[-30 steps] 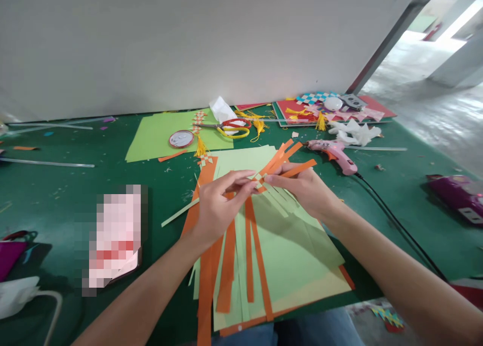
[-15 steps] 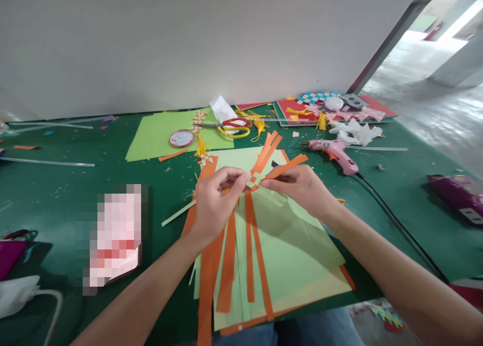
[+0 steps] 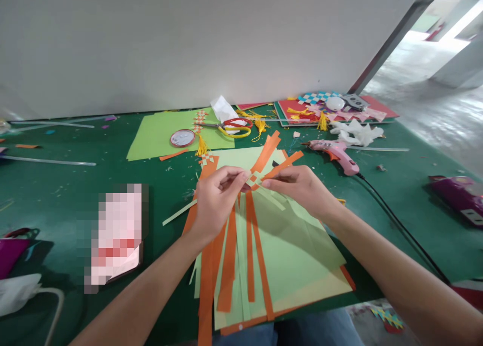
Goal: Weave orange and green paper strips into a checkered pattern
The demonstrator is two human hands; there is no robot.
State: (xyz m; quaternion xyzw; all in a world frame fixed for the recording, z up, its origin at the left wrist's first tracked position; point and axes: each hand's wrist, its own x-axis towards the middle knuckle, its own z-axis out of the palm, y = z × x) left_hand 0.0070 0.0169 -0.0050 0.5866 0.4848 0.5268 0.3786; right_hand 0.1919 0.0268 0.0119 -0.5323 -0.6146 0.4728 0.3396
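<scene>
A small woven piece of orange and pale green paper strips [image 3: 256,178] is held up between my hands, its loose orange ends pointing up and to the right. My left hand [image 3: 220,197] pinches its left side between thumb and fingers. On the right side, my right hand [image 3: 298,186] is closed on the weave's edge and an orange strip [image 3: 284,165]. Beneath them lie pale green paper sheets [image 3: 302,255], with long loose orange strips [image 3: 227,280] spread over their left part. The fingertips hide some of the weave.
A pink glue gun [image 3: 335,154] with a black cord lies at right. Behind my hands are scissors [image 3: 236,127], a tape roll [image 3: 182,138], yellow tassels [image 3: 202,146] and green sheets [image 3: 147,135]. A blurred-out phone [image 3: 118,235] lies at left, a purple object [image 3: 458,197] far right.
The orange strip at my right hand has shifted slightly down and left, and the upright orange ends have drawn closer together. Both hands stay almost in place, still gripping the weave.
</scene>
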